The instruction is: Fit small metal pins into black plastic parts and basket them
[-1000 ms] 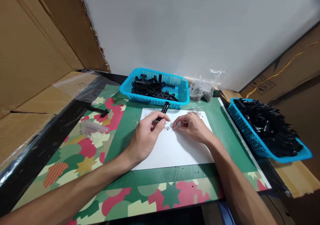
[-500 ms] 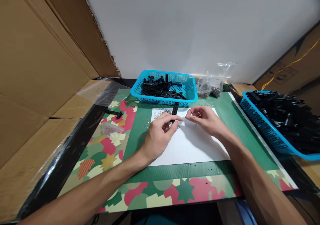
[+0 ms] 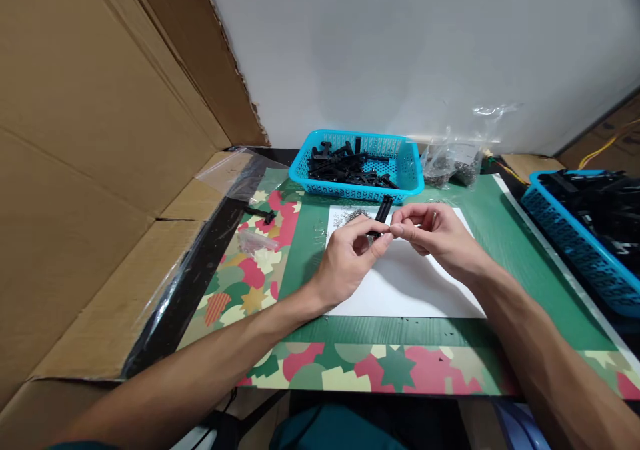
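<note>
Between its fingers my left hand [image 3: 349, 255] grips a narrow black plastic part [image 3: 384, 211], whose far end points up and away; the lower end is hidden behind the fingers. Thumb and forefinger of my right hand [image 3: 434, 233] are pinched together and meet the left fingertips. Whatever they hold is too small to make out. Both hands are over a white sheet of paper [image 3: 405, 293]. A pile of small metal pieces [image 3: 356, 217] lies on the sheet, beyond my left hand.
Behind stands a blue basket [image 3: 357, 191] of black parts; another blue basket [image 3: 575, 237] is heaped at right. Clear bags of metal pieces [image 3: 453, 169] lean by the wall. A black part [image 3: 265, 215] and a small plastic bag [image 3: 256, 242] lie left. Cardboard [image 3: 100, 137] walls the left.
My right fingertips have come to my left fingertips, closing the small gap between them. The black part is tilted more to the right. The whole view has shifted.
</note>
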The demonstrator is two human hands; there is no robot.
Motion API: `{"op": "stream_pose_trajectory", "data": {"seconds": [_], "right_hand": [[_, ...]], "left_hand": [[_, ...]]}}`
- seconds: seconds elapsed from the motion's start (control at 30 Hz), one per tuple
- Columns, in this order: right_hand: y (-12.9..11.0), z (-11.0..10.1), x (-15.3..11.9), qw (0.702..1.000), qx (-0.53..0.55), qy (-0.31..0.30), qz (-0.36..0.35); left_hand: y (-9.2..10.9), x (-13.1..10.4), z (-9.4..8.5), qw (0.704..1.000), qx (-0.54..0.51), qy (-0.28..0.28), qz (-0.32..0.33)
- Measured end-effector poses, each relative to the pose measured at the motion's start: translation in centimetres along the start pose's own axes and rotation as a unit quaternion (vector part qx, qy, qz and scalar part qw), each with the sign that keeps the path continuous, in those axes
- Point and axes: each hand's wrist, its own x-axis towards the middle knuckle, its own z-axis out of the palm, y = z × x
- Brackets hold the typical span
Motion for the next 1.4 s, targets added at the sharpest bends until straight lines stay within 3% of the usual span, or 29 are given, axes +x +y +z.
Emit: {"op": "stream_pose_trajectory", "data": {"seconds": [0.17,0.33,0.47,0.63,0.77,0.87,1.1,1.4], "right_hand": [[-0.3,-0.2,-0.4,0.999,-0.009,0.004,-0.032],[0.1,-0.2,-0.5,0.996,-0.038,0.035,-0.072],[0.2,0.4,-0.7,0.978,-0.139,0.090,-0.128],[0.4,1.3,-1.2,0.908,-0.311,0.134,-0.246],[0.9,1.7,-1.2,0.844,-0.409,0.143,-0.316],[1.3,1.8,-1.2,0.815,-0.437,0.148,-0.350],[1.5,1.5,-1.2,0.783,-0.479,0.126,-0.375],[2.2,1.3,-1.1,0.780,-0.492,0.121,-0.368]], "left_hand": [[0.6,-0.1,0.0,0.998,-0.053,-0.018,-0.012],[0.5,0.1,0.0,0.976,-0.189,-0.029,-0.106],[0.5,0.5,-0.2,0.957,-0.247,-0.012,-0.153],[0.1,0.7,-0.8,0.966,-0.210,0.007,-0.151],[-0.2,0.7,-1.1,0.987,-0.127,0.017,-0.097],[0.0,0.8,-1.1,0.995,-0.073,0.021,-0.061],[0.3,0.8,-0.9,0.997,-0.045,0.004,-0.062],[0.4,1.0,-1.3,0.996,-0.039,-0.011,-0.082]]}}
